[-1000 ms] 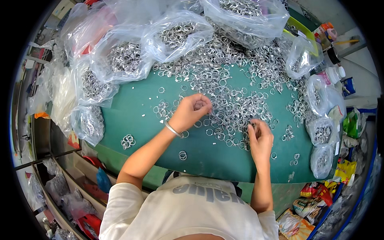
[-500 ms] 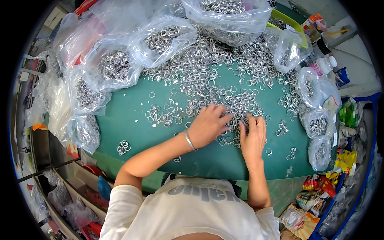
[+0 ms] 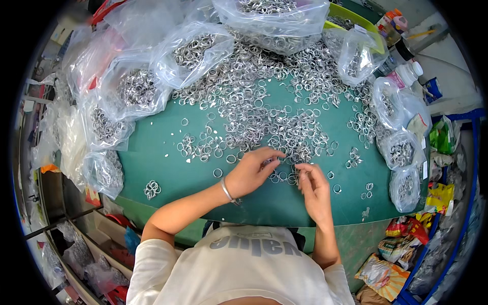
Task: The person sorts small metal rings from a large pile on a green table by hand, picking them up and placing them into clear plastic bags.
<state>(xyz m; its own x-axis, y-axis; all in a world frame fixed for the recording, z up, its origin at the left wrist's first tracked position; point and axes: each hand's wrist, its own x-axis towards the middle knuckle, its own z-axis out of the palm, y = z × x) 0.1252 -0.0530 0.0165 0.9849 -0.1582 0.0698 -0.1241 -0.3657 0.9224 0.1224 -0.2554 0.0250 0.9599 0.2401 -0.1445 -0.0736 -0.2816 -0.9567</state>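
Observation:
A big heap of loose silver-coloured metal rings (image 3: 254, 117) spreads over the green table (image 3: 193, 190). My left hand (image 3: 251, 170), with a bangle at its wrist, is curled at the heap's near edge; some rings show between its thumb and fingers. Just right of it, my right hand (image 3: 314, 188) has its thumb and fingertips drawn together beside the nearest rings. Whether a ring is in that pinch is too small to tell. A single ring (image 3: 218, 173) lies left of my left hand, and another ring (image 3: 337, 189) right of my right hand.
Clear plastic bags of rings line the table, among them one at the back (image 3: 190, 53), one at left (image 3: 103, 173) and one at right (image 3: 405, 189). A small ring cluster (image 3: 152, 189) lies at left. A yellow-green tray (image 3: 363, 23) and a white bottle (image 3: 406, 73) stand at the back right.
Both hands have drawn back slightly toward me from the heap. My left hand's fingers have curled in, and my right hand's fingers have come together. The view has shifted a little.

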